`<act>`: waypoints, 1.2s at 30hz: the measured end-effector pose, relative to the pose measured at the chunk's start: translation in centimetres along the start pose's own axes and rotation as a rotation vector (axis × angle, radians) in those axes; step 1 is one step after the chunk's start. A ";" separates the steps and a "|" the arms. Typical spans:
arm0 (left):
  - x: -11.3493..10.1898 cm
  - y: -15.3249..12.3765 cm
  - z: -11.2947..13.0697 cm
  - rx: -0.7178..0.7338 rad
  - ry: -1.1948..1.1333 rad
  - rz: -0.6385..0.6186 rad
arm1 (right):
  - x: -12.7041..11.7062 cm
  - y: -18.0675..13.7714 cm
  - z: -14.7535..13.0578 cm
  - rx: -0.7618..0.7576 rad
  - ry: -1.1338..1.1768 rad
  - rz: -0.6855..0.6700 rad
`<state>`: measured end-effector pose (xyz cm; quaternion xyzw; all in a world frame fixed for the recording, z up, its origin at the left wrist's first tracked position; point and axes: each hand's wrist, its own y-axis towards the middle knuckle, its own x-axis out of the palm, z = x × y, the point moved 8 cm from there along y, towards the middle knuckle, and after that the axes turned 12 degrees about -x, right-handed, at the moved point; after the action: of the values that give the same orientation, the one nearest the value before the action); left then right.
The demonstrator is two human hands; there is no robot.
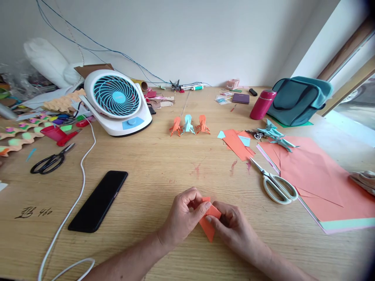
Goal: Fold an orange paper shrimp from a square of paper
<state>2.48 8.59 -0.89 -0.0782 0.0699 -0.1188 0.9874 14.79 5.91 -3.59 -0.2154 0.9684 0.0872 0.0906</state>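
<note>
A small folded piece of orange paper (209, 230) is held between my two hands just above the table's near side. My left hand (186, 212) pinches its upper left part, thumb on top. On the other side, my right hand (231, 224) grips the right edge between thumb and bent fingers. The paper narrows to a point at the bottom, and the fingers cover part of its folds. Farther back stand three folded paper figures: an orange one (175, 126), a light blue one (188, 124) and another orange one (202, 124).
White-handled scissors (279, 189) lie right of my hands, beside orange paper sheets (316, 175) and paper scraps (236, 143). A black phone (98, 201), black scissors (52, 159), a white cable (83, 177) and a fan (117, 101) occupy the left. A pink bottle (263, 104) stands by a teal bag (299, 102).
</note>
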 end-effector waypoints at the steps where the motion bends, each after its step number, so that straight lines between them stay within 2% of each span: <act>1: -0.1 0.0 0.1 0.003 -0.001 0.016 | 0.0 0.0 -0.1 0.000 0.014 -0.002; 5: -0.3 0.0 0.1 -0.029 -0.033 0.017 | -0.3 0.0 -0.1 0.042 0.004 0.005; 9: 0.2 0.2 -0.2 -0.078 -0.070 -0.047 | -0.4 -0.1 -0.1 0.062 0.011 0.006; 14: -0.3 0.5 -0.4 -0.074 -0.093 -0.015 | -0.2 0.0 -0.2 0.078 0.067 -0.018; 22: 0.6 0.7 -0.9 -0.120 -0.132 -0.137 | -0.5 0.4 -0.3 0.056 0.185 0.059; 30: 0.0 1.4 -2.1 -0.208 -0.420 -0.136 | -1.1 0.8 -1.8 0.019 0.236 -0.009; 34: 0.2 1.4 -2.1 -0.224 -0.449 -0.164 | -0.6 1.0 -2.4 -0.003 0.356 -0.078; 36: 0.5 1.4 -2.0 -0.232 -0.456 -0.179 | -0.5 1.0 -2.2 -0.002 0.381 -0.072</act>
<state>2.96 9.52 -3.18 -0.2212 -0.1482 -0.1760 0.9477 14.51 6.59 -1.18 -0.2625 0.9597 0.0424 -0.0914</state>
